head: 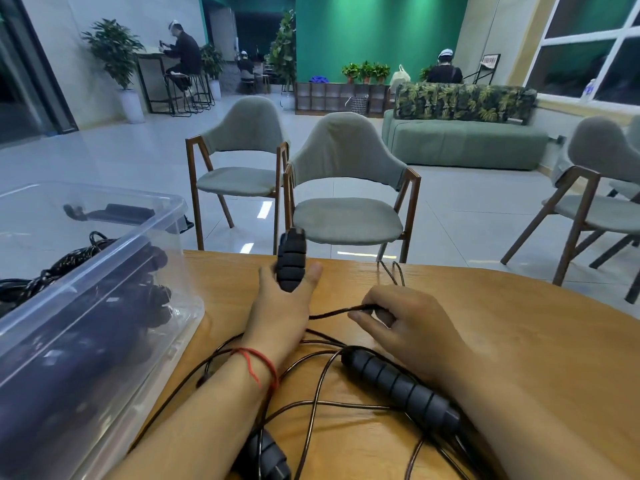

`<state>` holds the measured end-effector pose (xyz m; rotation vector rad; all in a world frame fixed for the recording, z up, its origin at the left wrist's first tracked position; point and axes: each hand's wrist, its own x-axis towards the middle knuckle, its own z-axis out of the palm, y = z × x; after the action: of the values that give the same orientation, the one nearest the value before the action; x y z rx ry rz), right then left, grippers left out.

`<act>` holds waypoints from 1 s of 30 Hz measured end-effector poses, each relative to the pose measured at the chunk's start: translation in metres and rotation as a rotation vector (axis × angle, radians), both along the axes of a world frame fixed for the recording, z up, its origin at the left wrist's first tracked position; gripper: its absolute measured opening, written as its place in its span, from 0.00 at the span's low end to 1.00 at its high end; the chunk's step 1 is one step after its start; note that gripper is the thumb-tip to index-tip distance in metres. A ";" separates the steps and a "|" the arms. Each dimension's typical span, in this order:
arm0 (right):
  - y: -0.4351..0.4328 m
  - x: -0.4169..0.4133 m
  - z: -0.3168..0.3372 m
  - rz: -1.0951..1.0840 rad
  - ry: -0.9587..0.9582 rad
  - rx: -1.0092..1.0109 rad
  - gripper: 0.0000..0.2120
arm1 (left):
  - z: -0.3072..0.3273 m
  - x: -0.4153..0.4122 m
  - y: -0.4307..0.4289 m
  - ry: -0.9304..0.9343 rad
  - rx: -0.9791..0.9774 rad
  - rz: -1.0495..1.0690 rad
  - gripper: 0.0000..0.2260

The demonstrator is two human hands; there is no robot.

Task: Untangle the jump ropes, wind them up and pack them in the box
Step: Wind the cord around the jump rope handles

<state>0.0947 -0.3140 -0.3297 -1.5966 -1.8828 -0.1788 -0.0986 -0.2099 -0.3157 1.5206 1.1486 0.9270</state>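
Table (502, 323), left hand (280, 310), handle (291, 261) pointing away

Box (104, 263) on tabletop (502, 323), against left edge; wound ropes (145, 299) inside. Near far edge, centre: left hand (284, 306) holding handle (291, 261) upright; right hand (405, 320) just right of it, pinching cord (332, 311). Second handle (398, 386) lying toward near edge, beside right forearm. Third handle (266, 455) at near edge, beneath left forearm. Chair (346, 202) beyond far edge.

Single head view, forward and down, seemingly close over table (485, 323).
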 end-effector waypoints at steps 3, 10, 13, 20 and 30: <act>0.005 -0.004 -0.003 -0.019 -0.046 0.253 0.11 | 0.004 0.001 -0.013 0.154 0.160 -0.095 0.25; 0.007 0.005 -0.010 -0.028 0.132 0.357 0.13 | 0.005 0.001 -0.020 0.368 0.210 -0.346 0.41; 0.009 0.007 -0.011 0.021 0.223 0.319 0.12 | 0.009 0.002 -0.023 0.468 0.253 -0.385 0.46; 0.008 0.002 0.001 0.089 0.235 0.263 0.15 | 0.005 -0.004 -0.023 0.763 0.502 -0.392 0.38; 0.005 0.020 0.012 0.131 0.847 -0.031 0.10 | 0.004 -0.006 -0.032 0.452 0.756 -0.506 0.07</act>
<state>0.1147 -0.3086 -0.3179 -1.2619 -1.3029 0.5116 -0.1045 -0.2414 -0.3112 2.5868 0.6435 0.7042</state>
